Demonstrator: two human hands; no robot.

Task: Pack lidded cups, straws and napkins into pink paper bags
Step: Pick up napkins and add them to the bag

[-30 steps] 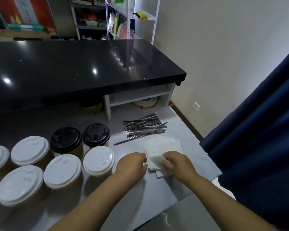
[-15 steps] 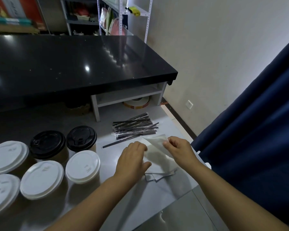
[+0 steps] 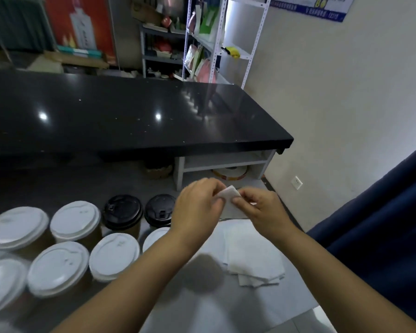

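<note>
My left hand [image 3: 197,207] and my right hand [image 3: 262,210] are raised above the grey worktop and both pinch one small white napkin [image 3: 228,194] between the fingertips. Below them a stack of white napkins [image 3: 252,258] lies flat on the worktop. Paper cups stand at the left: several with white lids [image 3: 75,221] and two with black lids [image 3: 123,211]. My hands hide the straws. No pink bag shows.
A long black glossy counter [image 3: 130,116] runs behind the grey worktop [image 3: 202,304], with a white shelf unit [image 3: 226,162] under its right end. A dark blue curtain [image 3: 382,224] hangs at the right. Metal racks [image 3: 202,39] with goods stand at the back.
Both hands have lifted one napkin off the stack and hold it up in the air. The camera has tilted upward, so the cups and napkin stack sit lower in view.
</note>
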